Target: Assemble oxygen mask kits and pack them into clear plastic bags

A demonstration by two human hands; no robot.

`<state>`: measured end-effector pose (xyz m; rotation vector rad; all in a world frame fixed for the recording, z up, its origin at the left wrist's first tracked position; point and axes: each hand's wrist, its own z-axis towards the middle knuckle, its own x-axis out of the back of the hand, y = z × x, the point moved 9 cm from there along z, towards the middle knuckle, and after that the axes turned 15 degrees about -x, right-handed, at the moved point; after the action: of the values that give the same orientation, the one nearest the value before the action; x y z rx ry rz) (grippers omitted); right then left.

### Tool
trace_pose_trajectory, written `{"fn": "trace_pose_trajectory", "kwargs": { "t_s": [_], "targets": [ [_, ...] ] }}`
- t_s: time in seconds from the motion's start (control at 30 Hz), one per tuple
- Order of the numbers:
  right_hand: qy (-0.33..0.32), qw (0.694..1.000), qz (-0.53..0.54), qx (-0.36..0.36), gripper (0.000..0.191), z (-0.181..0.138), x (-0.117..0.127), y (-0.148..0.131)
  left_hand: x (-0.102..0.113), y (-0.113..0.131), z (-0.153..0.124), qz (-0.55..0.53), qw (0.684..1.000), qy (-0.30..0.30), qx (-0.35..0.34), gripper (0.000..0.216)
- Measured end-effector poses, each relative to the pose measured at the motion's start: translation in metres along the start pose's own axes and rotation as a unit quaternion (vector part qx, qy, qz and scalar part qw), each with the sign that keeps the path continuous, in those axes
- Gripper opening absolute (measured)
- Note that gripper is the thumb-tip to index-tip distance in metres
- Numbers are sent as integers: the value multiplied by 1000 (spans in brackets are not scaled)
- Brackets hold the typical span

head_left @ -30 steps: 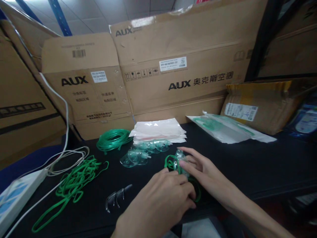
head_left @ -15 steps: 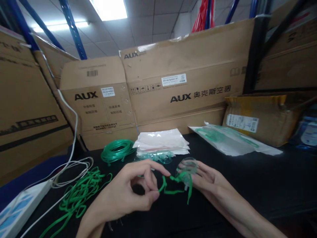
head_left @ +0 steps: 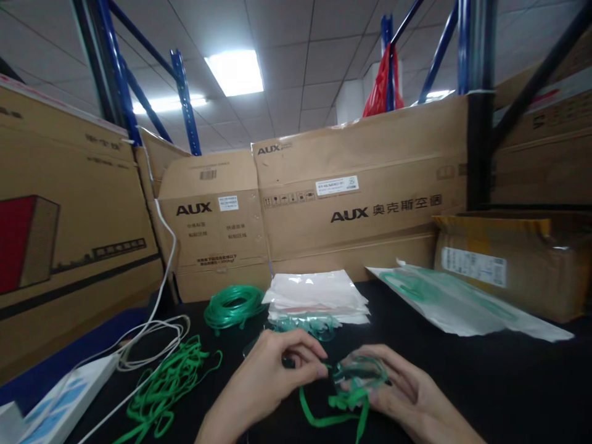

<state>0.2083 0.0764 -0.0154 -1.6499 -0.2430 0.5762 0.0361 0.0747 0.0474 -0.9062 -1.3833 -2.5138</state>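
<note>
My right hand (head_left: 409,391) holds a clear, green-tinted oxygen mask (head_left: 359,371) by its side, fingers behind it and thumb in front. A green elastic strap (head_left: 326,422) is looped through the mask's lower part and hangs below it in a slack curve. My left hand (head_left: 277,370) is closed in a pinch just left of the mask, with a short green strap end showing at its fingertips. Behind my hands, more clear green masks (head_left: 311,325) lie before a stack of white packets (head_left: 319,290). Left of my left hand lies a tangled heap of green straps (head_left: 169,379).
A coil of green tubing (head_left: 234,306) sits left of the packets. On the right are a white-backed bag (head_left: 467,302) with green contents and an opened carton (head_left: 541,271). A white cable (head_left: 166,246) and power strip (head_left: 69,401) lie left. Large cardboard (head_left: 370,166) stands behind.
The view has tilted up, so everything sits lower in the picture. My left hand has come nearer the mask, its index finger now curled in to the thumb. The strap hangs in a wider loop.
</note>
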Motion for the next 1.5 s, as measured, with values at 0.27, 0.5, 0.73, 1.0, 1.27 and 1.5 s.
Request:
{"fn": "trace_pose_trajectory", "kwargs": {
  "t_s": [0.27,0.5,0.73,1.0,1.27,1.5],
  "targets": [
    [-11,999,-33,-2,49,6,2,5,-2,6,-2,133,990,-15,-33,12],
    [12,999,-48,-12,45,2,4,3,-6,15,1,156,986,-31,-49,10],
    [9,997,-77,7,31,3,-1,7,-13,11,5,186,980,-43,-53,12],
    [62,968,-220,105,14,-4,0,4,-17,10,1,134,985,-80,-71,21],
    [43,972,-213,89,33,-13,-12,0,-24,17,0,124,985,-93,-79,21],
    [84,979,-176,56,17,-6,-9,3,-30,21,1,105,986,-97,-92,16]
  ]
}}
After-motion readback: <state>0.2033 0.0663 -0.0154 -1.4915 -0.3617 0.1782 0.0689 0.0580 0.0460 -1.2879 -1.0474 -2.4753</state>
